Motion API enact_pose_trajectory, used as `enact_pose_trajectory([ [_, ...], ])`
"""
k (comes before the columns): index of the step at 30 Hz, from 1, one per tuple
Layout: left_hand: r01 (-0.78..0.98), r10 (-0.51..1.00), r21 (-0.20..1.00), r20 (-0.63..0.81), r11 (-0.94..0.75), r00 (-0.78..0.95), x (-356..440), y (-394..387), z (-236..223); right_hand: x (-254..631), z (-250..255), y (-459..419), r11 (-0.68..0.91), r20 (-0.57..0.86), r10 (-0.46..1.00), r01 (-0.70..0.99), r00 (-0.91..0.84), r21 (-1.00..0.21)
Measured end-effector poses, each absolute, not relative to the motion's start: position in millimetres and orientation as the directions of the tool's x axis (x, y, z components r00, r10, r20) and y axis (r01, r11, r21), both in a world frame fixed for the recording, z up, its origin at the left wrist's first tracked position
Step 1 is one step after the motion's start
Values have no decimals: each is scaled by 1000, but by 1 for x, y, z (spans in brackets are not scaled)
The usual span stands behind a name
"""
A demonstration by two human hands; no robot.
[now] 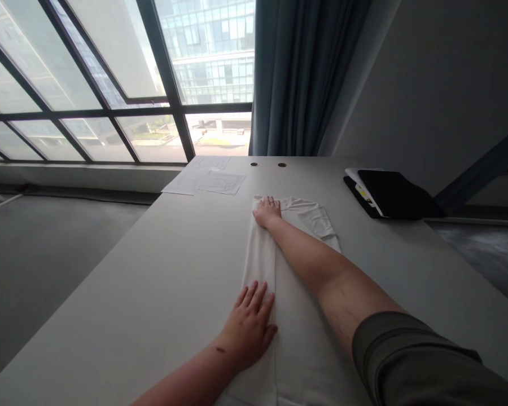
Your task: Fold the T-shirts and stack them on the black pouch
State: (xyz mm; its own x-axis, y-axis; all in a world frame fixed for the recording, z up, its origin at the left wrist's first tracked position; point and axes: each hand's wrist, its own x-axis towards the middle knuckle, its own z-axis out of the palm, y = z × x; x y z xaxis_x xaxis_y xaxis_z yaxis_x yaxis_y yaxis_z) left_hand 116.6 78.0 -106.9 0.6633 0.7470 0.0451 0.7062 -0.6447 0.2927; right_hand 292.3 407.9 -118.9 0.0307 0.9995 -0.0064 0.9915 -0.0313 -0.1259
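Observation:
A white garment (296, 293), folded lengthwise, lies along the white table (152, 270). My left hand (250, 324) rests flat on its near part, fingers stretched out and slightly spread. My right hand (266, 211) reaches far forward and presses palm-down on the garment's far end, near the collar, fingers extended. A sleeve of the garment (319, 220) sticks out to the right of that hand. Neither hand holds anything.
Several paper sheets (207, 177) lie at the table's far left. A black folder with white papers (389, 194) sits at the far right. Two cable holes (268, 164) are at the far edge. Windows and a blue curtain (300, 73) stand beyond.

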Motion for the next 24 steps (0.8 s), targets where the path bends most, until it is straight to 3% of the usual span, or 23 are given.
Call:
enact_pose_trajectory([
  [4,720,756,292,15,-630,655,117,73,-117,300,-132,409,-117,-74,992,973,104,-198],
  [20,739,763,345,-91,-579,640,116,59,-109,304,-132,409,-91,-68,995,969,77,-229],
  [24,740,764,351,-98,-573,638,116,62,-108,308,-132,406,-40,109,992,974,66,-221],
])
